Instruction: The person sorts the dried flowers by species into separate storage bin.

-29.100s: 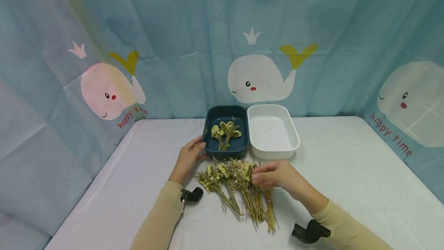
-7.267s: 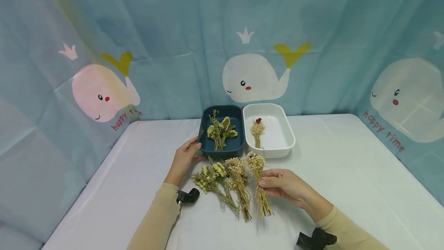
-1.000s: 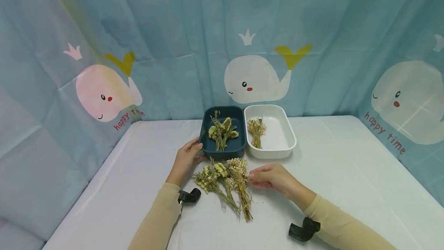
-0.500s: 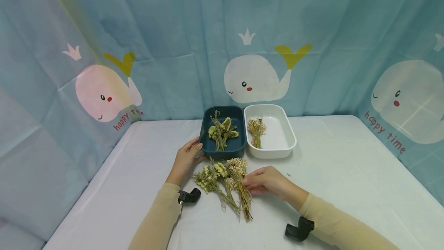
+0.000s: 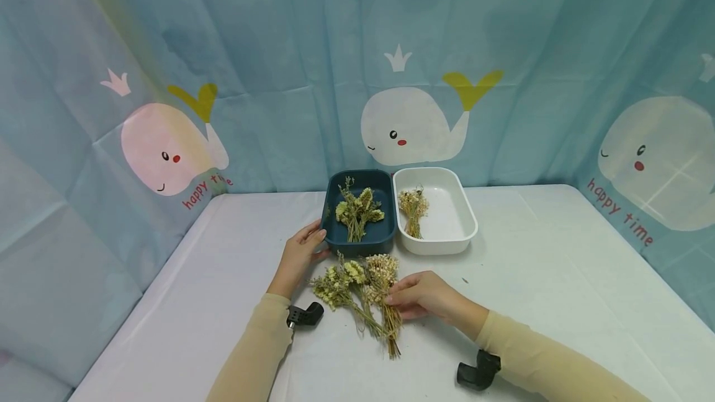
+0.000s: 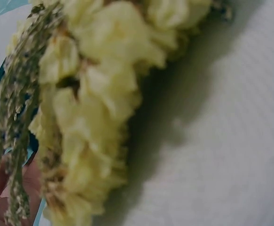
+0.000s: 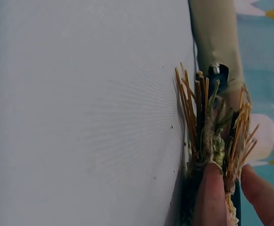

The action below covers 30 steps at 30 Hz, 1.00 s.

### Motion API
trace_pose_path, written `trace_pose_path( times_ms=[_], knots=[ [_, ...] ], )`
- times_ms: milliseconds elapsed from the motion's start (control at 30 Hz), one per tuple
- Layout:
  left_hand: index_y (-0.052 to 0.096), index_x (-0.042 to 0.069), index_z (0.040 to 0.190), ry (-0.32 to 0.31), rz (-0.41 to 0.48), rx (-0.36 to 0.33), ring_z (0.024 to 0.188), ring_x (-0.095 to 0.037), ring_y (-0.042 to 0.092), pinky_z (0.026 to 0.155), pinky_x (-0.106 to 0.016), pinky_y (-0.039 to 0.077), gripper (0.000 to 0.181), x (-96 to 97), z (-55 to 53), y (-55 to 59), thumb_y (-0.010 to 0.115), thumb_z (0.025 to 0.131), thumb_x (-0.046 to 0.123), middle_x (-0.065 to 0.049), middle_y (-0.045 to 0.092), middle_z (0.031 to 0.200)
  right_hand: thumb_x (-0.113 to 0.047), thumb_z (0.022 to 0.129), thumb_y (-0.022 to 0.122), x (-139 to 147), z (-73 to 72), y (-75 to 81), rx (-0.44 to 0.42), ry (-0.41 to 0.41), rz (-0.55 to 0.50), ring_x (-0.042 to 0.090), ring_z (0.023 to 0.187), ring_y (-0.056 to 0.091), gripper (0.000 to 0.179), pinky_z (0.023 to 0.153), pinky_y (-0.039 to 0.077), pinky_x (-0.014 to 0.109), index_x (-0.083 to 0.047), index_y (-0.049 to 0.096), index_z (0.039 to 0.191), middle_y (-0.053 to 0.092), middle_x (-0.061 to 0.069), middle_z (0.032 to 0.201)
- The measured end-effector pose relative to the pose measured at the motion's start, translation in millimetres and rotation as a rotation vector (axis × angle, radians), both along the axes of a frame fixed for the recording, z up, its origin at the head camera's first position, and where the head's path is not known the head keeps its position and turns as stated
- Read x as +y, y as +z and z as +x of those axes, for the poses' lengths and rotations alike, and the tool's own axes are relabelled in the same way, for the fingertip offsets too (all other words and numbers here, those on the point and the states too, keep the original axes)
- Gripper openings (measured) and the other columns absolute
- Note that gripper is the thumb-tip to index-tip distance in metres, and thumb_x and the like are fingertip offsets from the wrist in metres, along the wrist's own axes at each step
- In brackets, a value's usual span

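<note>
In the head view, my left hand [image 5: 301, 256] grips the near-left corner of the dark blue tray [image 5: 368, 248], where yellow dried flowers [image 5: 356, 209] lie. My right hand [image 5: 427, 296] pinches the stems of a bunch of cream dried flowers [image 5: 382, 268] on the table. Thumb and fingertip lie either side of the tied stems [image 7: 238, 146] in the right wrist view. Left of that bunch lie yellow dried flowers [image 5: 335, 287], their stems crossing beside it. Blurred yellow blossoms [image 6: 99, 94] fill much of the left wrist view and partly cover the left fingers.
A white tray [image 5: 447, 248] stands against the blue tray's right side, with cream dried flowers [image 5: 413, 206] at its left. A white cloth covers the table [image 5: 558, 278]. Small dark bits [image 5: 465, 280] lie on the cloth. A printed blue curtain [image 5: 313, 123] hangs behind.
Over the last second my right hand has moved left and down and taken hold of the cream bunch. Since the oldest frame, bunches have gone from table into both trays. Left hand stays.
</note>
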<state>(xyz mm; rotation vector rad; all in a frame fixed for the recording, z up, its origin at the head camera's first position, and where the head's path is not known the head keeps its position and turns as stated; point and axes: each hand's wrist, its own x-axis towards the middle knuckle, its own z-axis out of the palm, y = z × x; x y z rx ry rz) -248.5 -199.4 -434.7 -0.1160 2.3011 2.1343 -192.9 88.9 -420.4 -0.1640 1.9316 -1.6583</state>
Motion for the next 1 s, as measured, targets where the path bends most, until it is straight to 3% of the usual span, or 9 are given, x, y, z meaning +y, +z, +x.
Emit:
trace_pose_path(
  times_ms=[367,1000],
  knots=[
    [0.037,0.014,0.155,-0.001,0.003,-0.001,0.14,-0.031,0.047,0.104,-0.043,0.055,0.057,-0.1,-0.2,0.0,0.056,0.103,0.031,-0.012,0.04,0.158,-0.009,0.084,0.077,-3.2,2.7,-3.1,0.009,-0.035,-0.004,0.008,0.07,0.071,0.027,0.067,0.065,0.027,0.004,0.072,0.108,0.078,0.007,0.093],
    [0.04,0.014,0.153,-0.002,0.016,-0.004,0.138,-0.031,0.049,0.105,-0.044,0.055,0.055,-0.1,-3.2,-2.3,0.056,0.103,0.03,-0.012,0.042,0.156,-0.008,0.088,0.073,10.0,6.0,12.7,0.023,-0.028,-0.043,0.007,0.074,0.072,0.035,0.069,0.064,0.024,0.008,0.068,0.119,0.077,0.006,0.095]
  ],
)
